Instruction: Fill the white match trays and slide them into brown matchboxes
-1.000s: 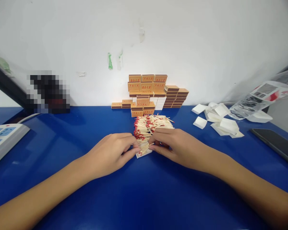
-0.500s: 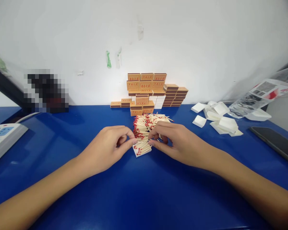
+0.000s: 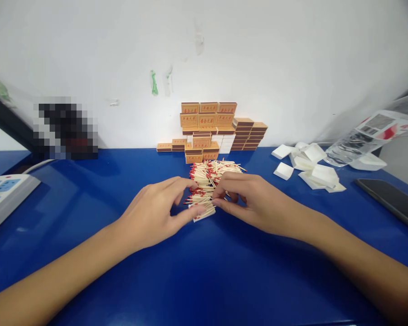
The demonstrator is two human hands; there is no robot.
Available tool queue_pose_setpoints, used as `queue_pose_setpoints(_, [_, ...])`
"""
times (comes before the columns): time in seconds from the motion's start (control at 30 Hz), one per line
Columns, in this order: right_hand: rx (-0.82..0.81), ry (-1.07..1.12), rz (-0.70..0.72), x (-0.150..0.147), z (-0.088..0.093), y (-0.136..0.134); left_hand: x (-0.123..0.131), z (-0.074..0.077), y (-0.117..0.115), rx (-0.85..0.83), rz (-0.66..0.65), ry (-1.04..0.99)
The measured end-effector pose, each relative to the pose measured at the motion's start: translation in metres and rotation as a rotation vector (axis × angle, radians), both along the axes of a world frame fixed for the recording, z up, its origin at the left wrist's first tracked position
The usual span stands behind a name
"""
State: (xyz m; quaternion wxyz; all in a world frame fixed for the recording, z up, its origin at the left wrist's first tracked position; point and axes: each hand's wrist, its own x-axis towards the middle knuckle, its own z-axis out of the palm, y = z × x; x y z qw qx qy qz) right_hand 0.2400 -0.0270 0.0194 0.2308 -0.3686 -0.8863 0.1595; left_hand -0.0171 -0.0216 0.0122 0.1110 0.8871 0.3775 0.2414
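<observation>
A small white matchbox tray [image 3: 196,220] lies on the blue table, filled with red-tipped matches [image 3: 206,211]. Behind it spreads a loose pile of matches [image 3: 200,171]. My left hand [image 3: 154,210] is open at the left, its thumb resting over the matches in the tray and its index finger reaching the pile's left edge. At the tray's right end my right hand [image 3: 255,199] has its thumb and curled fingers close together against the match ends. Whatever lies between those fingertips is hidden.
Stacked matchboxes [image 3: 206,120] stand against the wall behind the pile. White trays [image 3: 321,174] lie heaped at the right, near a plastic bottle [image 3: 353,140] and a dark phone [image 3: 387,199]. A power strip [image 3: 10,194] sits at the left edge.
My left thumb and index finger have spread apart; the thumb has moved right over the tray's matches. My right hand has barely shifted.
</observation>
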Motion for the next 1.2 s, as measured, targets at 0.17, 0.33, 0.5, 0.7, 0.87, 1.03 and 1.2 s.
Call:
queue_pose_setpoints(0.17, [0.015,-0.114,0.001,0.0027,-0.0044,-0.0001,-0.0011,-0.0042,-0.0022,0.079,-0.028,0.193])
queue_pose_setpoints(0.33, [0.013,-0.185,-0.081,0.0030,-0.0011,-0.0009,-0.0008,-0.0042,-0.0031,0.078,-0.012,0.227])
queue_pose_setpoints(0.5, [-0.034,-0.174,-0.035,0.0007,-0.0034,-0.0025,-0.0009,-0.0059,-0.0015,0.072,-0.009,0.224])
queue_pose_setpoints(0.7, [-0.015,-0.131,0.001,-0.0011,-0.0067,-0.0018,0.0001,-0.0059,-0.0014,0.072,-0.013,0.209])
queue_pose_setpoints(0.87, [-0.101,-0.120,0.024,0.0015,-0.0024,0.0006,-0.0004,-0.0049,-0.0014,0.065,-0.019,0.211])
queue_pose_setpoints(1.03, [-0.147,-0.116,0.039,-0.0005,-0.0023,-0.0009,-0.0018,-0.0062,-0.0005,0.082,-0.031,0.219])
queue_pose_setpoints(1.2, [-0.134,-0.097,0.019,-0.0014,-0.0023,-0.0021,-0.0020,-0.0065,-0.0007,0.092,-0.045,0.201])
